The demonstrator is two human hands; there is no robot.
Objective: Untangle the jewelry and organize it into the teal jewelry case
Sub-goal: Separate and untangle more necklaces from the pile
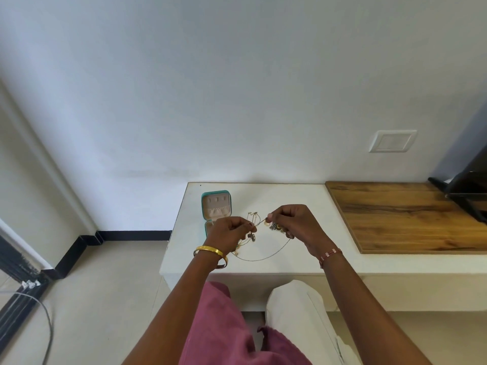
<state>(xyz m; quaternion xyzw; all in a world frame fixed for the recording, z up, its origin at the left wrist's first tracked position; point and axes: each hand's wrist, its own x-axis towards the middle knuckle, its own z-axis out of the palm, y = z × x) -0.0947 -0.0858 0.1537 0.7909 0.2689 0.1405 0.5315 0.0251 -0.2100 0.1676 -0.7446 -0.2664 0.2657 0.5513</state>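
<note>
The teal jewelry case (216, 205) stands open at the back left of the white table (263, 267), its beige lid lining facing me. My left hand (228, 231) and my right hand (292, 223) are raised just above the table, both pinching a tangled set of thin chains (259, 223). A short stretch of chain runs taut between the two pinches. A gold cluster (275, 227) sits under my right fingers, a dark pendant (252, 237) hangs below my left fingers, and a long loop (263, 258) sags down toward the table. The case's lower half is partly hidden behind my left hand.
A wooden board (405, 217) covers the right part of the table. A dark stand (463, 191) sits at the far right. The wall is close behind the table. A cable (44, 312) lies on the floor at the left.
</note>
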